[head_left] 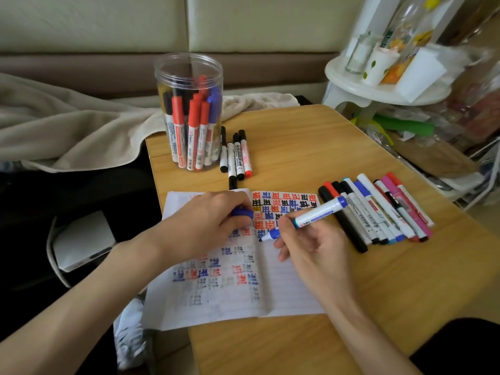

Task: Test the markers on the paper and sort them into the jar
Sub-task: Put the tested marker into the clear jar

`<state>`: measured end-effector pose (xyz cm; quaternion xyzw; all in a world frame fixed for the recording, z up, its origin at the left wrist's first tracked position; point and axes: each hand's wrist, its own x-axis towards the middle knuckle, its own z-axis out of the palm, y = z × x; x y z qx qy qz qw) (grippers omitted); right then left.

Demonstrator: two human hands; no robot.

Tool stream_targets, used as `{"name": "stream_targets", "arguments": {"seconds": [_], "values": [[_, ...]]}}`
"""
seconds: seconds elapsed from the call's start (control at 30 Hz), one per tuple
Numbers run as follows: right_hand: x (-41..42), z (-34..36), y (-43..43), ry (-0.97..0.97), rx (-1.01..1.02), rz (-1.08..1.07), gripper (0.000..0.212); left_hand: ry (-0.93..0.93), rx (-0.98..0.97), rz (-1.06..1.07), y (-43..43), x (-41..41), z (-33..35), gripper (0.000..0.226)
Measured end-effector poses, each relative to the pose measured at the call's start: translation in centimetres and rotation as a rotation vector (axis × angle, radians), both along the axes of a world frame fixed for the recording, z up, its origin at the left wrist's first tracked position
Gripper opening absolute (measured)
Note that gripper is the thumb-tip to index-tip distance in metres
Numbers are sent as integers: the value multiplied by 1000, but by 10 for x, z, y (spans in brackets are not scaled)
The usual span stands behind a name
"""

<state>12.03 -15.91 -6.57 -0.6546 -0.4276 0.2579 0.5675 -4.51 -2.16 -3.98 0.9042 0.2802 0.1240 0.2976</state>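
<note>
The wooden table [351,293] carries lined paper [216,299], near and left, covered in coloured test marks. A clear jar [189,77] of markers stands far left, and a row of markers [378,212] lies at the right. The right hand [313,247] curls its fingers round an uncapped blue marker [316,212], tip at the paper. The left hand [205,220] pinches the blue cap [242,213].

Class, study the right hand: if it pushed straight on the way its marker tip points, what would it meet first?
Probably the paper, just ahead of the blue marker in the right hand; depth unclear.
</note>
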Motion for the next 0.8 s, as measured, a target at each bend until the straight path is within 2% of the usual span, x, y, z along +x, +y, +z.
{"name": "stream_targets", "arguments": {"seconds": [0.1, 0.23, 0.33, 0.63, 0.8], "values": [[0, 1, -1, -4, 0, 2, 23, -6, 16, -2, 0, 0, 0, 8], [-2, -1, -2, -134, -3, -19, 12, -7, 16, -2, 0, 0, 0, 8], [0, -4, -1, -201, 4, -74, 11, -11, 10, -3, 0, 0, 0, 7], [0, -1, -2, -89, 38, -24, 7, -3, 13, -11, 0, 0, 0, 9], [0, -5, -2, -165, 19, 9, 20, -9, 15, -6, 0, 0, -1, 9]]}}
